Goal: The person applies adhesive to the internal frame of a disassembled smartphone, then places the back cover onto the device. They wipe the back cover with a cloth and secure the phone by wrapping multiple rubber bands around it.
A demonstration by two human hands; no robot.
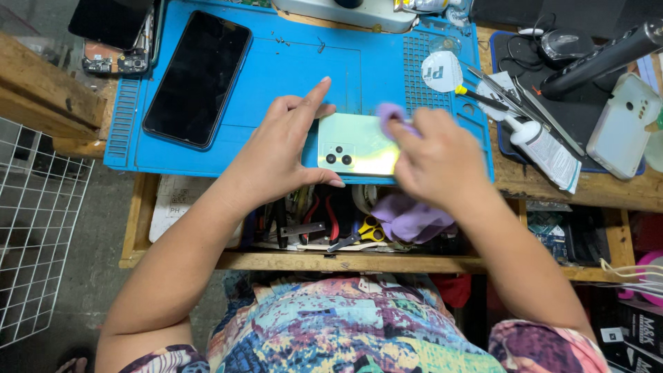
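Pale green phone face down on blue mat, left hand clamped on its edge, right hand pinching purple cloth against it

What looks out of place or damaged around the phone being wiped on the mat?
The pale green phone held by the left hand and wiped with the purple cloth in the right hand looks intact. Odd bits: a stripped phone body with exposed parts at the mat's far left corner, and loose screws scattered there.
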